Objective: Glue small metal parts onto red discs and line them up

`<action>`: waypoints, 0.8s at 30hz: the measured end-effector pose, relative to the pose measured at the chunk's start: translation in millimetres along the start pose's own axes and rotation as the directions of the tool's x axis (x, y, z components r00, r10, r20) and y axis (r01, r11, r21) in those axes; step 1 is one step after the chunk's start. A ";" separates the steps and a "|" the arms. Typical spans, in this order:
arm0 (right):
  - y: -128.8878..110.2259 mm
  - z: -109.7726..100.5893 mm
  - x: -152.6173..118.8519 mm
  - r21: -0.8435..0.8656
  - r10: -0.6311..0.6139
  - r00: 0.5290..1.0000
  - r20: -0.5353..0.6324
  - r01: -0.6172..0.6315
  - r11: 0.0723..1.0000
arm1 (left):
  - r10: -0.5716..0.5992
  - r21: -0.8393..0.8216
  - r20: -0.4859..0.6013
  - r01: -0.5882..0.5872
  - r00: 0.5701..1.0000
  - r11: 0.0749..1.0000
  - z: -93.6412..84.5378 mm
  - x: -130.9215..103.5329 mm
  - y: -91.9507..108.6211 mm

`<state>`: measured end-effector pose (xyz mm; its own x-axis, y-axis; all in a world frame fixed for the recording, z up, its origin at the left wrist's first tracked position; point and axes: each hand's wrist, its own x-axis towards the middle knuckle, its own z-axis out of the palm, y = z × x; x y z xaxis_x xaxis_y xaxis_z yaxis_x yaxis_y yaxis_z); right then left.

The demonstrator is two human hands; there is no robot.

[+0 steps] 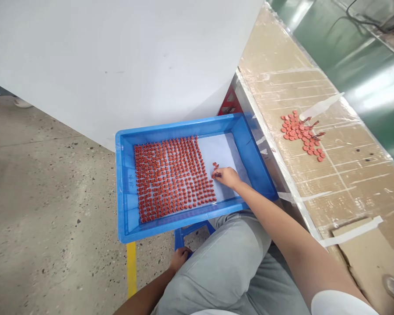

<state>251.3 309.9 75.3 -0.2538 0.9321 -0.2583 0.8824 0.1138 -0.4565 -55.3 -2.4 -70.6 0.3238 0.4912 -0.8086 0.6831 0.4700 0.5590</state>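
Note:
My right hand (228,177) reaches into a blue tray (180,224), its fingers closed on a small red piece (217,174). Just beyond the fingertips another small red piece (215,165) stands on the white sheet (221,148) lining the tray. Many similar red pieces (172,177) stand in close rows over the tray's left and middle part. Below the tray, my left hand (180,258) is by the edge of a blue stool (180,238), beside my knee; its fingers look curled, and what they hold, if anything, is hidden.
On the right, a cardboard-covered bench (282,74) carries a cluster of round red discs (295,127) and several dark red pieces (319,134). A white panel (118,65) rises behind the tray. A red crate (230,103) shows between panel and bench.

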 end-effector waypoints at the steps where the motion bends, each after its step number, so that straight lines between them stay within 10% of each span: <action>1: -0.6 0.5 1.2 -0.006 -0.005 1.000 -0.002 0.005 1.000 | 0.000 -0.001 0.000 0.000 1.000 1.000 -0.2 -0.2 0.5; 24: -9.3 4.0 6.6 -0.026 -0.054 0.998 0.029 0.055 0.998 | -0.025 0.029 -0.001 0.025 1.000 0.999 -1.2 -1.0 3.2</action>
<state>239.9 313.6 74.5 -0.3125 0.9142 -0.2580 0.8771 0.1734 -0.4480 -54.2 -0.5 -67.8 0.3063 0.4797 -0.8222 0.7098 0.4605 0.5331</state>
